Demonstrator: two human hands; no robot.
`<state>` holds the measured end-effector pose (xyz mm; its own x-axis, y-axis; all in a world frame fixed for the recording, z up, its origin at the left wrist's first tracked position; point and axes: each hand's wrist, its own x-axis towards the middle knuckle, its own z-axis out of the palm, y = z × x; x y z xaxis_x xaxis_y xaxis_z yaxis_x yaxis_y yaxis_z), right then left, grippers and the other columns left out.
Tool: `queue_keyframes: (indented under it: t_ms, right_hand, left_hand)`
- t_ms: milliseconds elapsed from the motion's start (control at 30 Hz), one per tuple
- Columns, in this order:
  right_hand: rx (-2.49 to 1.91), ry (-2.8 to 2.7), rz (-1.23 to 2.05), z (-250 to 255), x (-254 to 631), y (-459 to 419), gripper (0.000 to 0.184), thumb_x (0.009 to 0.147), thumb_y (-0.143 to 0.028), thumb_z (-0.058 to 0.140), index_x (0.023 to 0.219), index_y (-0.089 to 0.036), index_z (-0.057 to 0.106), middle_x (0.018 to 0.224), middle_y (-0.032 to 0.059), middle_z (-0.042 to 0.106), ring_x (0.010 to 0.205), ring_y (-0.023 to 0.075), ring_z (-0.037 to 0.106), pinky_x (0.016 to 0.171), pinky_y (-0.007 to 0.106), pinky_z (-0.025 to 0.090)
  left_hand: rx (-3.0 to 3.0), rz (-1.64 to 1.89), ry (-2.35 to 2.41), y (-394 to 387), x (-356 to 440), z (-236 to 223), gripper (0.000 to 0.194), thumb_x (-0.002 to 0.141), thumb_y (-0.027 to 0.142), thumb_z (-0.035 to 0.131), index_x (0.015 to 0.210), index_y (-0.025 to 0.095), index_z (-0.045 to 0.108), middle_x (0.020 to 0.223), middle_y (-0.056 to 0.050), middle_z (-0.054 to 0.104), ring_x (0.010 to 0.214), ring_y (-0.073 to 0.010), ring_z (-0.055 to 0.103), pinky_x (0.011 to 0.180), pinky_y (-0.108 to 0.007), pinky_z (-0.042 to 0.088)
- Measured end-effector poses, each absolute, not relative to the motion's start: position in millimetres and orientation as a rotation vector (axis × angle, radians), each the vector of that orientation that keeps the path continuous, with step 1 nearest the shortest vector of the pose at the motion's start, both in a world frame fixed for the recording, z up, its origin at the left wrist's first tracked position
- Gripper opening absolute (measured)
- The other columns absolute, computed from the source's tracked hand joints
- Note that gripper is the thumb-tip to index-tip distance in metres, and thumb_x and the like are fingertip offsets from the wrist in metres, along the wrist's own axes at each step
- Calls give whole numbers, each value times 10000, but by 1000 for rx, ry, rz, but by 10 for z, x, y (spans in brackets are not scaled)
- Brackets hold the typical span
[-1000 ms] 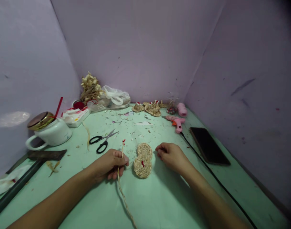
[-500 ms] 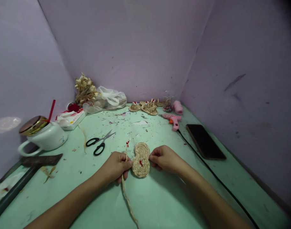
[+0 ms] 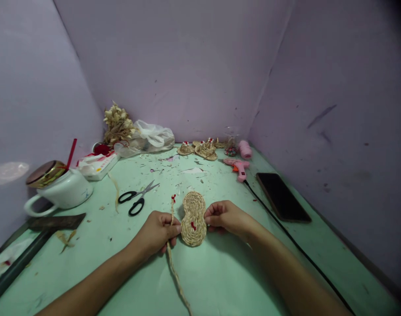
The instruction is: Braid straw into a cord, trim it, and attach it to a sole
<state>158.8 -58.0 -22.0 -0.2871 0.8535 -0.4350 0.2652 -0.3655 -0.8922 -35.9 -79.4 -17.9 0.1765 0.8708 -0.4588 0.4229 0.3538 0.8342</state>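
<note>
A figure-eight sole of coiled straw braid (image 3: 194, 210) stands between my hands over the table, a bit of red thread on its lower half. My left hand (image 3: 163, 230) is closed around a long braided straw cord (image 3: 176, 276), whose red-tied tip pokes up above the fingers. Its thumb tip meets the sole's left edge. At the right edge, my right hand (image 3: 225, 219) pinches the sole at its narrow part between thumb and fingers. The fingers beneath both hands are partly hidden.
Black-handled scissors (image 3: 137, 198) lie left, near a hammer (image 3: 57, 221) and a white mug (image 3: 67, 191). To the right are a pink glue gun (image 3: 238, 167), its black cord and a phone (image 3: 282, 196). Small straw slippers (image 3: 206, 151) and a plastic bag (image 3: 154, 134) sit at the back.
My right hand has come left and taken hold of the sole's edge. My left hand has closed in on the other side, bringing the cord along. The sole now appears slightly raised.
</note>
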Motion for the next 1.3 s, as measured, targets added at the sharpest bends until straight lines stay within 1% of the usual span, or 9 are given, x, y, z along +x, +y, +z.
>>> queue_keyframes:
  t_ms: [233,733,900,1067,1167,1300]
  right_hand:
    - [-1472,-1389,1713,-234,1578,-567,52,599,-111,545,625,-145,514,428,-58,498,371,50,430,381,164,322]
    - [-1558,-1386,1692,-218,1558,-577,69,613,-68,534,623,-134,518,449,-60,484,365,41,439,371,153,341]
    - [-1627,-1442,1634,-233,1544,-567,67,593,-68,534,608,-133,536,456,-53,488,365,47,443,361,156,342]
    - [-1649,-1493,1597,-269,1538,-561,70,576,-79,534,601,-144,538,444,-53,484,365,54,432,359,162,332]
    - [-1655,-1576,1521,-275,1549,-577,61,578,-95,537,600,-151,550,434,-53,487,366,58,422,369,169,319]
    - [-1683,-1796,1221,-273,1580,-620,56,594,-147,568,621,-157,617,484,-20,561,442,76,467,421,176,318]
  left_hand:
    - [1271,483,1432,-799,-360,-181,141,663,252,537,611,123,557,402,30,505,262,-41,338,296,-168,217]
    - [1344,390,1400,-781,-378,-199,174,663,288,516,644,120,559,432,28,514,278,-42,340,302,-173,229]
    - [1413,380,1376,-778,-386,-216,166,659,278,502,639,124,560,402,39,491,287,-47,338,322,-175,256]
    - [1442,360,1401,-778,-373,-224,145,663,254,484,625,130,550,376,46,466,283,-51,329,315,-174,255]
    - [1458,374,1391,-779,-372,-234,152,664,258,485,635,126,556,386,43,471,287,-51,331,318,-175,263]
    - [1430,388,1391,-782,-388,-238,166,665,281,496,654,126,554,409,36,492,288,-53,355,311,-171,259]
